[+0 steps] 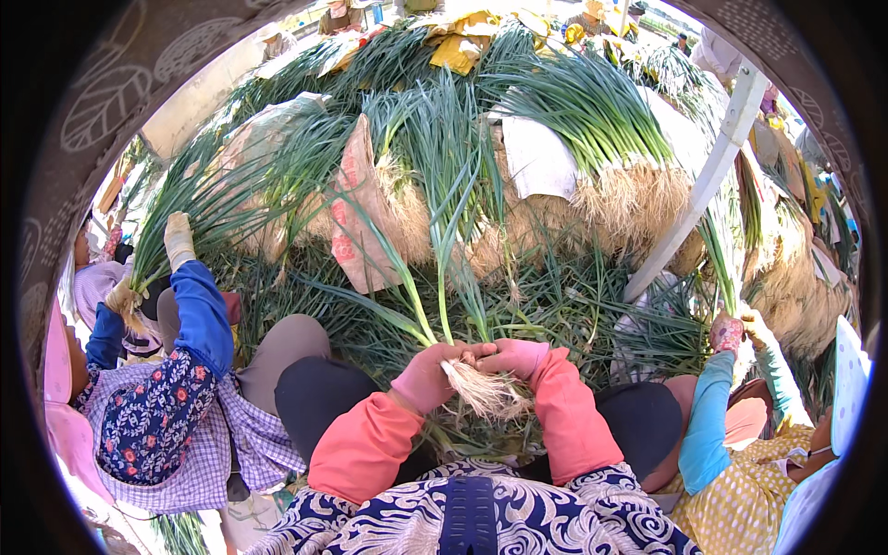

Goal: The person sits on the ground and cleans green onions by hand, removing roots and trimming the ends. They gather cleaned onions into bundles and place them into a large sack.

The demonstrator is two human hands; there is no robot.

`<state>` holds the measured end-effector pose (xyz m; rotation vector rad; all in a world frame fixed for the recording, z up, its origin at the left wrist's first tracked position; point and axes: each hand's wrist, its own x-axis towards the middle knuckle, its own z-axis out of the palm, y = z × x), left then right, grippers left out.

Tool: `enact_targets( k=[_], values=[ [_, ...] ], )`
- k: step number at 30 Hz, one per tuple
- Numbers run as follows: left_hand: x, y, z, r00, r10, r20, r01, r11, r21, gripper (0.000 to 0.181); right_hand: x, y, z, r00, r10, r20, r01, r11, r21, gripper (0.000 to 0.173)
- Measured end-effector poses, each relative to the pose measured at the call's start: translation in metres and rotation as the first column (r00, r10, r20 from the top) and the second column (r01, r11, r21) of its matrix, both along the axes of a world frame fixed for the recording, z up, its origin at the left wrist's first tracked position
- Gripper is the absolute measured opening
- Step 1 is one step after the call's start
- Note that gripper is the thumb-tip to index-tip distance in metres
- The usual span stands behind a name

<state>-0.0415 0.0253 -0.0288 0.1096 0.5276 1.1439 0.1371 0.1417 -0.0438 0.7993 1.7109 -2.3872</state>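
A few green onions [420, 305] with long green leaves stand out from between my two hands, their pale roots [485, 390] hanging towards me. My left hand [431, 374], in a pink fingerless glove, is closed around the white stem ends. Against it, the fingers of my right hand [512, 357], also gloved in pink, touch the stems near the roots; whether they grip a stem is hidden. Below and beyond both hands lie loose green leaves [555, 298]. Further ahead, upright bunches of green onions [458, 159] show their roots towards me.
A slanting metal bar [701, 187] rises at the right. Co-workers sit close on both sides, the left one's gloved hand [179, 239] and the right one's gloved hand [726, 331] on green onions. A printed sack [357, 215] and a white sheet [538, 156] lie among the bunches.
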Motion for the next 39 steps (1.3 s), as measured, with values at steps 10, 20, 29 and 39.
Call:
enact_targets(
  k=[10,20,29,39],
  values=[
    [-0.030,-0.001,0.071,0.685,0.011,-0.728,0.195,0.961,0.197,0.024,0.038,0.029,-0.025,0.776,-0.434,0.457,-0.054,0.676,0.735,0.057],
    [0.015,0.007,0.023,0.928,-0.024,-0.372,-0.017,0.994,-0.106,0.022,0.019,0.014,0.006,0.729,-0.655,0.199,0.547,0.732,0.406,0.034],
    [0.054,-0.010,0.002,0.880,-0.061,-0.471,-0.028,0.983,-0.179,0.027,0.006,0.004,-0.026,0.715,-0.693,0.091,0.641,0.702,0.310,0.031],
    [0.049,-0.013,-0.019,0.750,-0.025,-0.661,0.059,0.998,0.029,0.032,-0.008,-0.015,0.008,0.738,-0.556,0.382,-0.127,0.441,0.888,0.033]
  ],
)
